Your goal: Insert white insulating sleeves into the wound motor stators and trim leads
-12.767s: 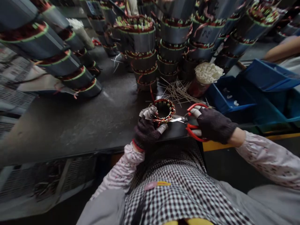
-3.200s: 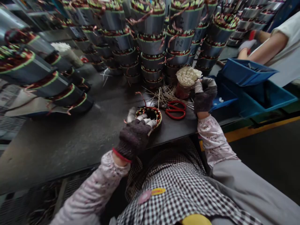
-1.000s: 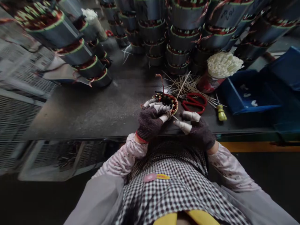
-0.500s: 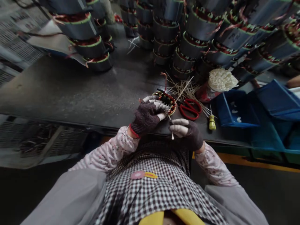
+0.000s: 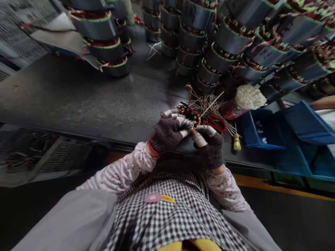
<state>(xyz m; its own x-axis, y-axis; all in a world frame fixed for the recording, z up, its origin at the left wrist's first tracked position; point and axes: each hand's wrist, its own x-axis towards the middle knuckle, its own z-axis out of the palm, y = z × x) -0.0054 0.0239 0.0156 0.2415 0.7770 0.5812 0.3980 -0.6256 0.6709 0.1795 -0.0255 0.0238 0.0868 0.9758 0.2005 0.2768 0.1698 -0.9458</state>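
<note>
In wrapped fingertips and a dark fingerless glove, my left hand (image 5: 169, 132) grips the near left side of a small motor stator (image 5: 193, 112) with copper windings, resting on the bench. My right hand (image 5: 210, 144), gloved alike, is at the stator's near right rim, thumb and forefinger pinched close to my left fingertips. What is in that pinch is too small and hidden to tell. Just right of the stator lie red-handled scissors (image 5: 218, 124), partly behind my right hand. Behind it, thin white ties (image 5: 206, 103) are scattered.
Stacked stators (image 5: 209, 73) line the back; another stack (image 5: 112, 52) stands left. A bundle of white sticks (image 5: 250, 97) fills a red container. A yellow-handled pointed tool (image 5: 237, 143) lies near a blue bin (image 5: 261, 130) with small white pieces. Another person's arm (image 5: 324, 101) shows at right.
My right hand has moved up and left from below the stator to its rim. The white tie that hung from its fingers is now out of sight.
</note>
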